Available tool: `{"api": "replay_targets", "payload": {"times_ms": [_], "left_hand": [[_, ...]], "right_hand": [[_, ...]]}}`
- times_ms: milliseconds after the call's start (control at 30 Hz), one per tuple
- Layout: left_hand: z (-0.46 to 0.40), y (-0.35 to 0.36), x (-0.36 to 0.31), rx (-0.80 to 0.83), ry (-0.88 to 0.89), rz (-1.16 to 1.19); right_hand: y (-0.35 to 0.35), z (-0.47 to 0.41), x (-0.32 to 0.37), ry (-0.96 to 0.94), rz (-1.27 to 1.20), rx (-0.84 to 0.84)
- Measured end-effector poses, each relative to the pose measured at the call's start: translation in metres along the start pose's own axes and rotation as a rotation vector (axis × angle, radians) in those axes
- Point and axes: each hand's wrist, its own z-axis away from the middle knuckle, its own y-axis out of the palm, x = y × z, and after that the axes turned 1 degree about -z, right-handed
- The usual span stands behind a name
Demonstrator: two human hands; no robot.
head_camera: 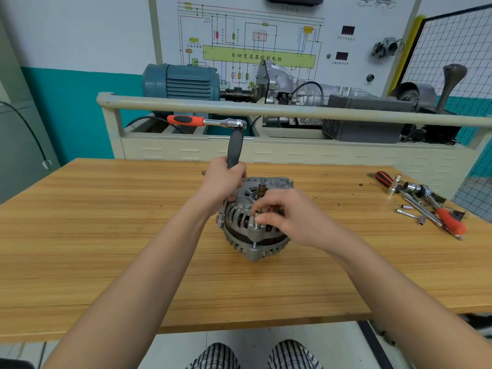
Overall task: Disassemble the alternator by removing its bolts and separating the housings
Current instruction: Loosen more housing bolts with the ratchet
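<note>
The grey alternator (pixel 253 237) stands on the wooden table (pixel 106 235), shaft end up. My left hand (pixel 222 182) grips the grey handle (pixel 235 149) of a long driver. Its steel shaft (pixel 222 215) reaches down to the alternator's left edge. An orange-handled ratchet (pixel 205 121) sits across the top of that grey handle. My right hand (pixel 287 217) pinches a small silver bolt head or socket (pixel 257 219) on the front lug of the upper housing. The bolt's thin shank (pixel 254 245) shows in the gap between the two housings.
Loose tools lie at the table's right: a second orange-handled ratchet (pixel 450 221), several sockets (pixel 407 186), and a red-and-black screwdriver (pixel 383 177). Behind the table stands a cream trainer bench with a rail (pixel 266 109), a blue motor (pixel 181 81) and a gearbox.
</note>
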Motion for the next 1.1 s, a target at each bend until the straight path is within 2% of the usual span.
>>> {"api": "replay_targets", "payload": {"times_ms": [167,233,300,400,467,600,700,767,967,1100], "left_hand": [[-0.002,-0.004,-0.016,0.051,0.017,0.056],[-0.002,-0.005,-0.022,0.089,0.037,0.062],[0.0,-0.003,-0.028,0.132,0.049,0.091],[0.001,0.001,-0.041,0.206,0.049,0.17],[0.003,0.005,-0.051,0.25,0.052,0.229],[0.005,0.008,-0.068,0.281,0.048,0.449],[0.002,-0.002,-0.079,0.333,0.016,0.774],[-0.001,-0.007,-0.085,0.348,-0.014,0.959],[0.002,-0.014,-0.082,0.248,-0.081,1.227],[0.003,-0.018,-0.086,0.222,-0.122,1.267]], "right_hand": [[-0.014,-0.003,-0.002,0.027,-0.136,0.135],[-0.021,-0.005,-0.003,0.033,-0.181,0.123],[-0.03,-0.011,-0.003,0.055,-0.253,0.002],[-0.049,-0.03,0.002,0.107,-0.435,-0.27],[-0.059,-0.044,0.01,0.121,-0.551,-0.31],[-0.062,-0.052,0.022,0.242,-0.622,-0.203],[-0.044,-0.036,0.023,0.327,-0.658,0.005],[-0.029,-0.029,0.027,0.302,-0.725,0.071],[-0.007,-0.034,0.037,0.074,-0.791,-0.164],[0.0,-0.034,0.04,-0.078,-0.526,-0.337]]}}
